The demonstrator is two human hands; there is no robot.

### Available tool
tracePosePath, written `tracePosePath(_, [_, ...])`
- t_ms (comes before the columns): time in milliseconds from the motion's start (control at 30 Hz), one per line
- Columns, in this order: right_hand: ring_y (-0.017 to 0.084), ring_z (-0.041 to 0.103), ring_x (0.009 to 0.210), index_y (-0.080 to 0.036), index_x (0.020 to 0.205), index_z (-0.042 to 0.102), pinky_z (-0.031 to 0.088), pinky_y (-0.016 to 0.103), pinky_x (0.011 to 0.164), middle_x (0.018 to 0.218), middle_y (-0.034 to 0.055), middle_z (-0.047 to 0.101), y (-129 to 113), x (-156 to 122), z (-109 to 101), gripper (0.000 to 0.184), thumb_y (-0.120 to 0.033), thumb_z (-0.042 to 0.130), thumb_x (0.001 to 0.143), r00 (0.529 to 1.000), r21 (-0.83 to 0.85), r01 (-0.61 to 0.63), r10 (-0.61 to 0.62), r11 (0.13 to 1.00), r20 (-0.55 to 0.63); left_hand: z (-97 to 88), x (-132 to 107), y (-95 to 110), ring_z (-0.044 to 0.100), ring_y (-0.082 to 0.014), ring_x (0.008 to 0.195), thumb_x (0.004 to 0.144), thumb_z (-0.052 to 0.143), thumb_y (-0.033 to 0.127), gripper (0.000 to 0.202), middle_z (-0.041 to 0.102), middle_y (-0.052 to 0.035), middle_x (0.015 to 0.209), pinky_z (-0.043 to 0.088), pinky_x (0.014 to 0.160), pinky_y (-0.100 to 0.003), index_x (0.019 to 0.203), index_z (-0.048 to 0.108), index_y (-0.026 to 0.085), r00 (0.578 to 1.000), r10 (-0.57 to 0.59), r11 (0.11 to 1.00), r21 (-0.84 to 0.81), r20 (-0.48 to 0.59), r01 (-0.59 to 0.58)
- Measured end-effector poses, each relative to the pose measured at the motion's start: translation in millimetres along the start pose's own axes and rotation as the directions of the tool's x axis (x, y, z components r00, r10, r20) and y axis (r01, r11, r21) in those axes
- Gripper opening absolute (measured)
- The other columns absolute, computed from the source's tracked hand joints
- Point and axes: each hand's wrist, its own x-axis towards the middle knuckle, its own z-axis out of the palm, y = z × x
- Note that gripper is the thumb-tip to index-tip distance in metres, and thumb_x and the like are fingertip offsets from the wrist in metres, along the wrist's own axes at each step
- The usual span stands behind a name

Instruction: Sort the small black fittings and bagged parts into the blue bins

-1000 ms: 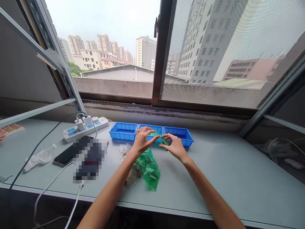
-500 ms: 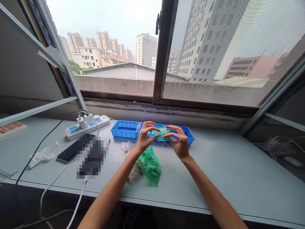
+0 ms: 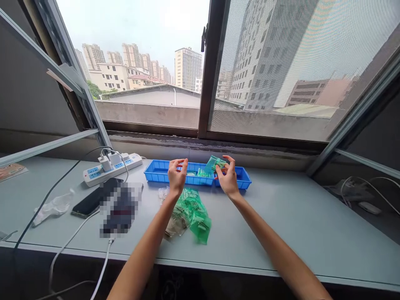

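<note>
My right hand [image 3: 228,179] pinches a small green plastic bag [image 3: 214,163] and holds it up, tilted, over the blue tray [image 3: 193,180], which has three compartments. Something green [image 3: 202,173] lies in the middle compartment. My left hand [image 3: 177,175] hovers over the tray's left part with its fingers curled loosely and nothing visible in them. A heap of green bags [image 3: 193,212] lies on the grey table [image 3: 281,225] just in front of my arms.
A white power strip [image 3: 108,166] with chargers and cables sits at the back left. A black phone [image 3: 89,203] and a blurred-out object lie left of the bags. A crumpled clear wrapper [image 3: 51,207] is further left. The window sill runs behind the tray.
Both hands held the small green bag together. Now the left hand has let go and moved left, and the right hand has lifted the bag over the tray.
</note>
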Motion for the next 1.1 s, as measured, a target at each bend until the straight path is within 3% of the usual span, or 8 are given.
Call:
tracePosePath(100, [0.016, 0.061, 0.069, -0.019, 0.107, 0.057, 0.054, 0.029, 0.060, 0.100, 0.0090, 0.059, 0, 16, 10, 0.027, -0.024, 0.040, 0.087, 0.978, -0.170, 0.094, -0.059, 0.981, 0.201, -4.5, 7, -3, 0.058, -0.0172, 0.078, 0.082, 0.055, 0.038, 0.022, 0.060, -0.0066, 0.095, 0.046, 0.068, -0.029, 0.084, 0.064, 0.018, 0.992, -0.084, 0.996, -0.045, -0.094, 0.080])
tracePosePath(233, [0.017, 0.062, 0.078, -0.019, 0.102, 0.065, 0.050, 0.030, 0.078, 0.100, 0.0071, 0.064, -5, 28, 35, 0.028, -0.011, 0.050, 0.080, 0.928, -0.239, 0.183, -0.087, 0.954, 0.362, -5.4, 7, -4, 0.057, -0.0175, 0.077, 0.082, 0.052, 0.032, 0.016, 0.060, -0.0058, 0.093, 0.046, 0.068, -0.029, 0.086, 0.062, 0.019, 0.990, -0.092, 0.995, -0.054, -0.110, 0.086])
tracePosePath(467, [0.022, 0.064, 0.084, -0.023, 0.107, 0.067, 0.042, 0.039, 0.087, 0.087, 0.0047, 0.070, -7, 27, 65, 0.029, -0.015, 0.058, 0.081, 0.833, -0.395, 0.266, -0.003, 0.880, 0.554, -4.1, 4, -2, 0.057, -0.0168, 0.075, 0.080, 0.052, 0.025, 0.012, 0.060, -0.0054, 0.091, 0.047, 0.072, -0.031, 0.084, 0.061, 0.019, 0.989, -0.110, 0.993, -0.055, -0.094, 0.105])
tracePosePath(633, [0.027, 0.056, 0.104, -0.022, 0.097, 0.072, 0.033, 0.043, 0.091, 0.111, 0.0098, 0.065, -8, 28, 62, 0.018, -0.021, 0.059, 0.084, 0.830, -0.486, 0.305, 0.022, 0.819, 0.558, -2.7, 1, 3, 0.057, -0.0163, 0.076, 0.080, 0.051, 0.023, 0.012, 0.059, -0.0059, 0.093, 0.047, 0.068, -0.029, 0.085, 0.061, 0.019, 0.992, -0.108, 0.993, -0.064, -0.069, 0.103])
tracePosePath(733, [0.024, 0.058, 0.095, -0.023, 0.083, 0.073, 0.030, 0.043, 0.093, 0.096, 0.0067, 0.069, -10, 30, 63, 0.014, -0.026, 0.060, 0.085, 0.810, -0.498, 0.340, 0.020, 0.798, 0.586, -2.5, -1, 6, 0.056, -0.0157, 0.075, 0.080, 0.051, 0.022, 0.011, 0.058, -0.0057, 0.093, 0.047, 0.066, -0.028, 0.084, 0.061, 0.019, 0.994, -0.097, 0.994, -0.060, -0.052, 0.094])
tracePosePath(833, [0.021, 0.061, 0.083, -0.022, 0.068, 0.072, 0.026, 0.043, 0.096, 0.075, 0.0043, 0.070, -14, 29, 66, 0.027, -0.029, 0.056, 0.088, 0.781, -0.486, 0.375, 0.014, 0.790, 0.625, -2.6, -2, 7, 0.056, -0.0155, 0.074, 0.080, 0.050, 0.021, 0.011, 0.058, -0.0055, 0.092, 0.047, 0.065, -0.027, 0.084, 0.061, 0.019, 0.994, -0.099, 0.994, -0.047, -0.043, 0.097])
tracePosePath(1033, [0.021, 0.059, 0.091, -0.023, 0.088, 0.071, 0.035, 0.037, 0.090, 0.093, 0.0045, 0.068, -28, 9, 38, 0.011, -0.029, 0.063, 0.084, 0.792, -0.432, 0.398, -0.065, 0.809, 0.607, -1.8, -2, 5, 0.056, -0.0143, 0.073, 0.080, 0.051, 0.019, 0.010, 0.059, -0.0046, 0.091, 0.047, 0.067, -0.027, 0.084, 0.061, 0.019, 0.993, -0.106, 0.993, -0.052, -0.047, 0.103])
tracePosePath(1100, [0.018, 0.059, 0.080, -0.023, 0.087, 0.070, 0.042, 0.031, 0.078, 0.087, 0.0031, 0.065, -32, -6, 18, 0.014, -0.033, 0.067, 0.079, 0.734, -0.261, 0.391, -0.128, 0.883, 0.667, -1.3, -2, 5, 0.056, -0.0136, 0.072, 0.081, 0.053, 0.021, 0.009, 0.059, -0.0046, 0.091, 0.047, 0.067, -0.026, 0.085, 0.061, 0.019, 0.993, -0.105, 0.993, -0.060, -0.050, 0.102])
